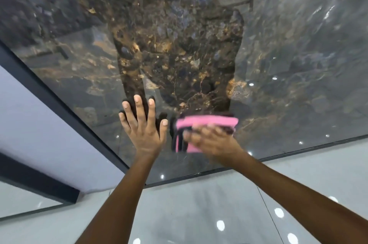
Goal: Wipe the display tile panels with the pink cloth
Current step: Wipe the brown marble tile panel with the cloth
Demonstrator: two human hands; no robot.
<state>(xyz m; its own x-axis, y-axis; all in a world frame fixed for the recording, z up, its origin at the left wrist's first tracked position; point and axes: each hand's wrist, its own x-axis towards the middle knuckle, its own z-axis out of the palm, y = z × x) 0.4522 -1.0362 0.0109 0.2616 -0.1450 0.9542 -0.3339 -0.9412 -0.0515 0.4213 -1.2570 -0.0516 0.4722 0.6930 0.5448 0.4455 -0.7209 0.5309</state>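
Pink cloth [207, 122], folded, dark-striped, blurred, pressed under right hand [209, 138] fingers onto glossy brown-gold marble tile panel [179, 48]. Right-hand grip indistinct. Left hand [143, 124] beside it, fingers spread flat, holding nothing.

Glossy grey floor [199, 213] carries the upright dark marble tile panel [278, 64]

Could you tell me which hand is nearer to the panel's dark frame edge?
Left. The left hand presses flat on the tile panel close to the dark frame edge; the right hand, holding the pink cloth, is farther away.

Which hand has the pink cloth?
The right hand has it, pressing the pink cloth against the dark marble tile panel. The left hand only rests flat on the panel, fingers spread, holding nothing.
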